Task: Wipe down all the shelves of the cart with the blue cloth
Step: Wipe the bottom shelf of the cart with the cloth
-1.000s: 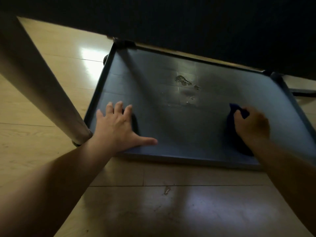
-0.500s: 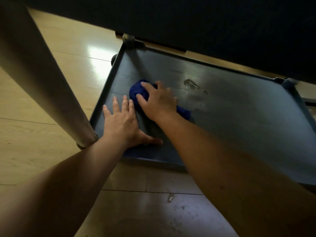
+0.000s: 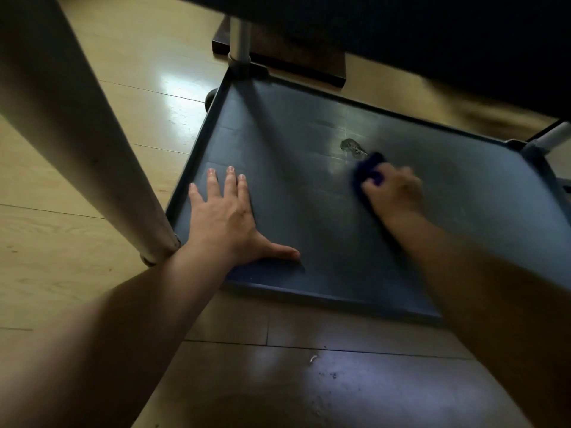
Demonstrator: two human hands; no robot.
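Floor (image 3: 278, 381): pale wood planks nearest the camera; a small white scrap (image 3: 313, 358) and some dark specks lie on them in front of the cart; a bright glare sits on the planks further back on the left.
Near post (image 3: 92, 156): a thick light-coloured cart post rises on the left, its foot at the shelf's front left corner, just beside the left wrist.
Left hand (image 3: 227, 217): flat on the bottom shelf near the front left corner, palm down; the fingers (image 3: 230, 186) are straight and slightly spread, the thumb stretched out to the right along the front edge; it holds nothing.
Bottom shelf (image 3: 309, 236): a dark blue-grey tray with a low raised rim, sitting low over the floor; both forearms reach in over its front rim.
Right hand (image 3: 392, 193): on the shelf right of the middle (blurred); its fingers are curled over the blue cloth, pressing it against the shelf surface.
Blue cloth (image 3: 369, 173): bunched under the right hand, on the shelf surface, a deep blue fold showing past the knuckles on the far left side.
Mark (image 3: 352, 148): a pale scuffed patch on the shelf, just beyond the cloth and almost touching it.
Far posts: one light post (image 3: 239, 41) stands at the back left corner; another (image 3: 554, 137) shows at the back right corner.
Upper shelf (image 3: 401, 32): a dark underside fills the top of the view.
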